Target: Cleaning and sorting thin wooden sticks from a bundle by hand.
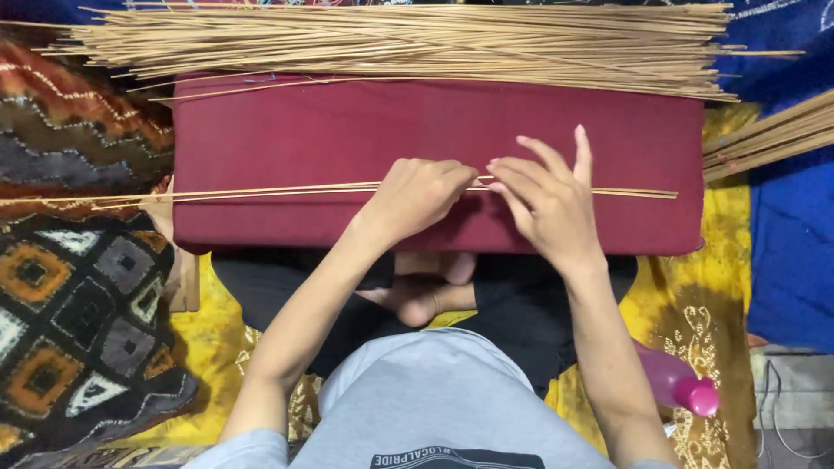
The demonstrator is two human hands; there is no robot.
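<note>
A few thin tan sticks (261, 192) lie lengthwise across a maroon cloth-covered board (347, 130) resting over my crossed legs. My left hand (415, 196) is closed around these sticks near the middle of the board. My right hand (547, 204) meets them just to the right, thumb and forefinger pinching the sticks while the other fingers are raised and spread. The sticks run left past the board's edge and right to about three quarters of its width.
A large pile of the same thin sticks (417, 39) lies along the board's far edge. Another bundle of sticks (773, 135) pokes in from the right. A pink bottle (678, 382) lies on yellow patterned cloth (695, 304) by my right forearm. Patterned fabric (69, 304) covers the left.
</note>
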